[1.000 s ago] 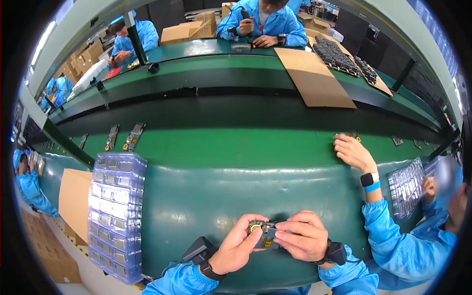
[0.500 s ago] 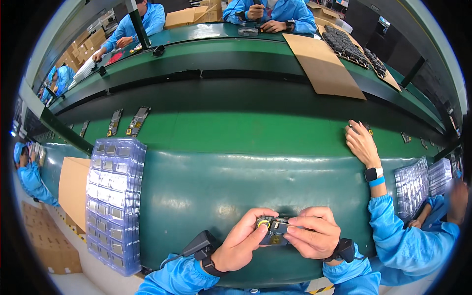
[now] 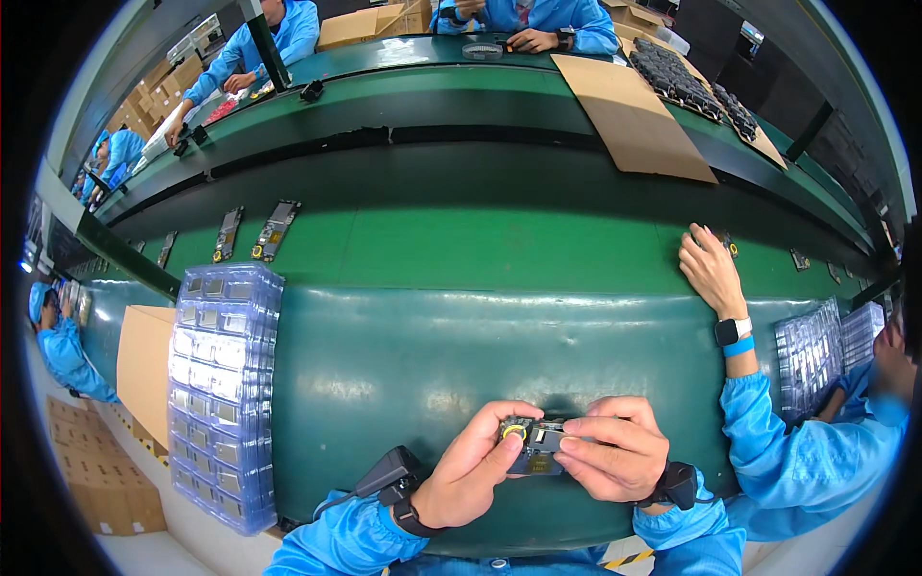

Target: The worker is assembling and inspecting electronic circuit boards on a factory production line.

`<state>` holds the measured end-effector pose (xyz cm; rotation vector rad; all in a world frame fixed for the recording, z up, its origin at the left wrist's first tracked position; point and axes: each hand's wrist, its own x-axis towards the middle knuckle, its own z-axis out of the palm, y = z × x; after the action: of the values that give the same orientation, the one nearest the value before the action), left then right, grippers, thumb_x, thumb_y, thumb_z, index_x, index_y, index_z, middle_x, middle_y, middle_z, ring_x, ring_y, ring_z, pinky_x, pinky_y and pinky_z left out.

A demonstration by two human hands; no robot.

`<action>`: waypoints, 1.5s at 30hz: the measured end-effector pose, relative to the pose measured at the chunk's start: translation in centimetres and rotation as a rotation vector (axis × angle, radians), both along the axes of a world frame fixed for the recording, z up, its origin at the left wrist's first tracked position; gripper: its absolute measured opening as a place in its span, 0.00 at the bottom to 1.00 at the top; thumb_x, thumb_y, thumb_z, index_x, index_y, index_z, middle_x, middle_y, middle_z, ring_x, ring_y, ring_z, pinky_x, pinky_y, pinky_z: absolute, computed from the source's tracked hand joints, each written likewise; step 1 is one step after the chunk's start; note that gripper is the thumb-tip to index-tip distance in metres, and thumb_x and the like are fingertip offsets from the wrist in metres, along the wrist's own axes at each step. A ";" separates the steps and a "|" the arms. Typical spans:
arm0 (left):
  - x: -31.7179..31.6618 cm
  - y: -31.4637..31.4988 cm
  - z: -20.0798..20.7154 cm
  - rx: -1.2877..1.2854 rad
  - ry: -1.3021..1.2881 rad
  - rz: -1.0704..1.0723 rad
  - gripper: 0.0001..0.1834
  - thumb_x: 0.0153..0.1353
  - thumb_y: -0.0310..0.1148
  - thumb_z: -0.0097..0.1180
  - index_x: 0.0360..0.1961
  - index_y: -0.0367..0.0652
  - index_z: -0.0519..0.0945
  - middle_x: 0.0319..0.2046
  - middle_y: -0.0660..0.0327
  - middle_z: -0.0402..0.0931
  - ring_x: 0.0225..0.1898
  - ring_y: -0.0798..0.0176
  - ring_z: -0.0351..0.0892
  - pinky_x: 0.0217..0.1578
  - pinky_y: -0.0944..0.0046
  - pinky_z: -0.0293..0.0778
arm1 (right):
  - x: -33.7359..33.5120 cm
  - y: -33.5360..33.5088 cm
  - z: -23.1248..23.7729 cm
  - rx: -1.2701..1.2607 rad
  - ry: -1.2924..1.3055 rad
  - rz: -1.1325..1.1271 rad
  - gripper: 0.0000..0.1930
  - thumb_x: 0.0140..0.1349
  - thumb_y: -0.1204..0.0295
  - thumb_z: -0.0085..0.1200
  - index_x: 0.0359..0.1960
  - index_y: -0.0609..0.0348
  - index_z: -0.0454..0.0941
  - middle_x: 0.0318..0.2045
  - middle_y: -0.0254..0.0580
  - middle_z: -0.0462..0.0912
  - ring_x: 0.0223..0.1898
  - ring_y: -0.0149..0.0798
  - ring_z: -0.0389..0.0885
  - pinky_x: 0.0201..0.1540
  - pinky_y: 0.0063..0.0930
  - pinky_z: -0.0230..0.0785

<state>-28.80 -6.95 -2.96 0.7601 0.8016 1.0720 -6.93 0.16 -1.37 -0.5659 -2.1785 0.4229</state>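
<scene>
Close in front of me, a dark circuit board with a yellow ring at its left end is gripped between the thumb and fingers of my left hand. My right hand pinches a small grey rectangular plate against the board's upper face. The plate's right end is hidden under those fingertips. Both hands are just above the green table mat. On the left stands a stack of clear plastic trays with grey rectangular pieces in its pockets.
Two similar boards lie on the green belt behind the trays. At right, a co-worker's hand reaches to another board. More clear trays stand there. A cardboard sheet hangs over the far ledge; people sit beyond.
The view has shifted slightly. My hands keep hold of the board and plate, the plate now looking a little more tilted. The co-worker's hand at right stays near the belt's board.
</scene>
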 end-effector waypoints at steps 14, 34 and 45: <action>0.8 -0.1 0.2 0.107 0.192 0.107 0.16 0.73 0.24 0.53 0.60 0.37 0.69 0.47 0.63 0.74 0.46 0.75 0.73 0.46 0.72 0.72 | 0.1 -0.5 -0.1 0.012 -0.020 -0.003 0.19 0.42 0.77 0.76 0.41 0.51 0.90 0.46 0.34 0.87 0.44 0.39 0.79 0.52 0.42 0.81; 1.2 -0.2 0.3 0.092 0.207 0.189 0.13 0.74 0.26 0.54 0.56 0.36 0.73 0.44 0.63 0.77 0.44 0.76 0.74 0.45 0.72 0.73 | 0.1 -0.7 -0.8 -0.070 0.015 -0.007 0.19 0.44 0.75 0.77 0.41 0.50 0.91 0.42 0.29 0.86 0.46 0.37 0.76 0.53 0.37 0.79; 1.5 -0.5 -0.1 0.119 0.229 0.250 0.10 0.73 0.26 0.57 0.52 0.36 0.74 0.43 0.61 0.80 0.44 0.75 0.76 0.46 0.71 0.74 | -0.1 -0.3 -1.0 -0.076 0.022 0.044 0.19 0.44 0.76 0.78 0.41 0.54 0.90 0.43 0.31 0.85 0.46 0.38 0.75 0.50 0.36 0.82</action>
<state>-27.33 -7.42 -3.10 0.9116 1.0557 1.2797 -6.99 -0.19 -2.33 -0.5533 -2.1644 0.5347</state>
